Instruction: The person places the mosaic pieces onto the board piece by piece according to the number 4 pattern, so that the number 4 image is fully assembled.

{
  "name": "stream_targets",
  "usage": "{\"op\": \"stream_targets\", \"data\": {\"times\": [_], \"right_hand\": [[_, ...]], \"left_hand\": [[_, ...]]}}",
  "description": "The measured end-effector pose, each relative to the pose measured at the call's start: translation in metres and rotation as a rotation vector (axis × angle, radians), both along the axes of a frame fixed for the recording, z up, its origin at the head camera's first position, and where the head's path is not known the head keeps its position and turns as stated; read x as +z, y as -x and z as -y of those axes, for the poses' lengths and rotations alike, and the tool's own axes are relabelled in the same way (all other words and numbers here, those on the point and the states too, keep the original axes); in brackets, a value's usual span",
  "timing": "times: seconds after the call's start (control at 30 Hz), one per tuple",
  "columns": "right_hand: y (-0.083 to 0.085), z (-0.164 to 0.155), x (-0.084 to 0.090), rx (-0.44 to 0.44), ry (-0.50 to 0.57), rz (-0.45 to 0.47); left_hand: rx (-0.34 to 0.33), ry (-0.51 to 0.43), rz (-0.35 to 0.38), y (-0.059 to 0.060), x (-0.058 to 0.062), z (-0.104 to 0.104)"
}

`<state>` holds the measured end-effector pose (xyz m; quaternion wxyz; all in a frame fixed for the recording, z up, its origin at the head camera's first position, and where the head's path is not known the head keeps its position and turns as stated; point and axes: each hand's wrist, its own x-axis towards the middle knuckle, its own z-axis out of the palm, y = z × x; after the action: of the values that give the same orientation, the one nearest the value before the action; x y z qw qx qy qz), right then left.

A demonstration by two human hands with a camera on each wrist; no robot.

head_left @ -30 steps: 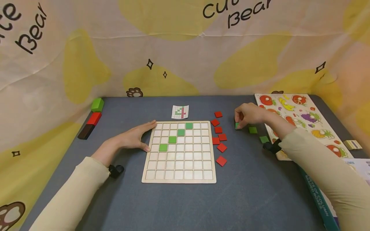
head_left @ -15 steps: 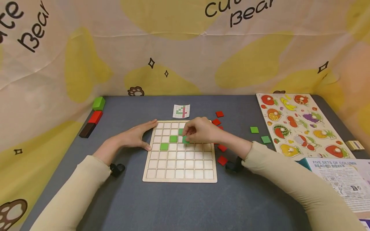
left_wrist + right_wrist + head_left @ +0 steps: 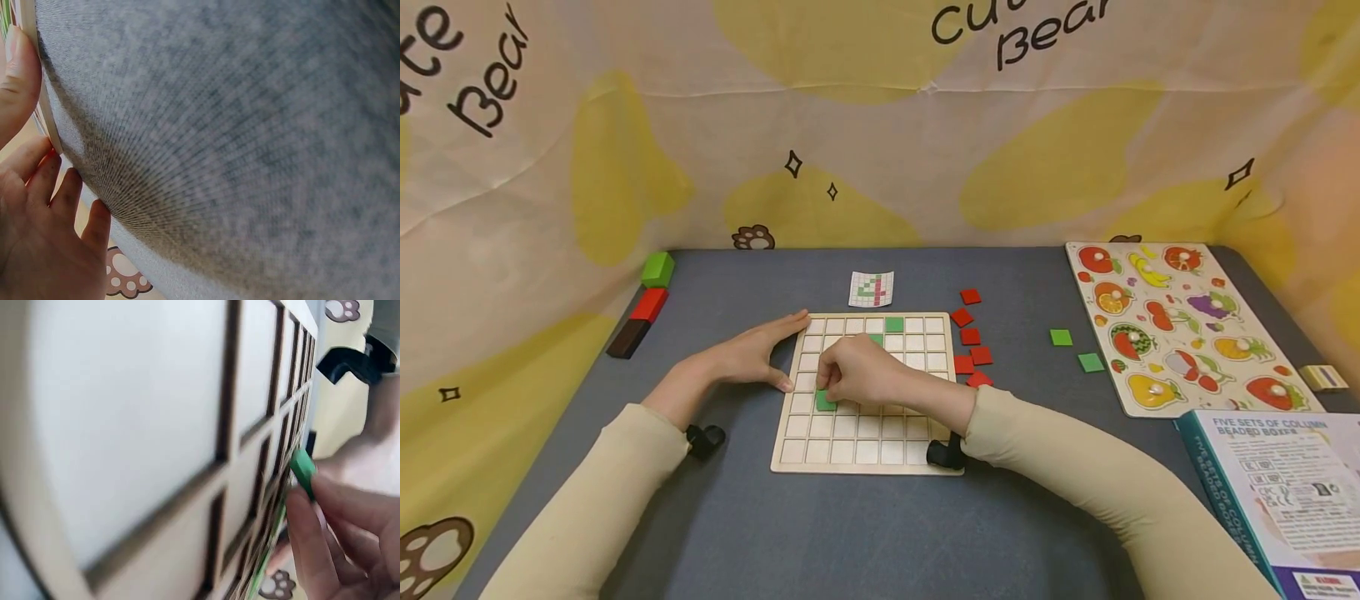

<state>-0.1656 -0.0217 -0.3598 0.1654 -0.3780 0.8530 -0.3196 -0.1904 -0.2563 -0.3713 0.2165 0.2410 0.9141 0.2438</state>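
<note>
A wooden grid board [image 3: 865,454] lies in the middle of the grey table. My right hand [image 3: 829,395] hovers over its left part and pinches a green tile [image 3: 826,402] just above the cells. In the right wrist view the green tile [image 3: 304,472] sits tilted between my fingertips [image 3: 325,531], close to the board [image 3: 125,425]. One green tile [image 3: 893,324] lies in the top row, and another [image 3: 877,338] peeks out behind my hand. My left hand [image 3: 775,354] rests flat against the board's left edge [image 3: 49,122], fingers [image 3: 37,187] straight.
Several red tiles [image 3: 970,337] lie right of the board, and two loose green tiles [image 3: 1061,337] [image 3: 1090,362] lie further right. A pattern card [image 3: 871,288] lies behind the board. A fruit puzzle [image 3: 1180,325] and a box [image 3: 1262,492] fill the right side. Coloured blocks [image 3: 647,304] stand far left.
My right hand took a green tile from the loose ones at the right and carried it leftward across the board to its left part. The left hand stayed put.
</note>
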Motion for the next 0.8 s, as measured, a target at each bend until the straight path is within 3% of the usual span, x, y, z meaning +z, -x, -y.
{"op": "stream_targets", "data": {"times": [0.27, 0.8], "right_hand": [[-0.0043, 0.0037, -0.0007, -0.021, -0.013, -0.049], [-0.0057, -0.0019, -0.0006, 0.047, -0.14, -0.163]], "left_hand": [[0.004, 0.009, -0.007, -0.0016, 0.0027, 0.0002], [0.001, 0.007, -0.004, -0.0005, 0.0002, -0.0007]]}}
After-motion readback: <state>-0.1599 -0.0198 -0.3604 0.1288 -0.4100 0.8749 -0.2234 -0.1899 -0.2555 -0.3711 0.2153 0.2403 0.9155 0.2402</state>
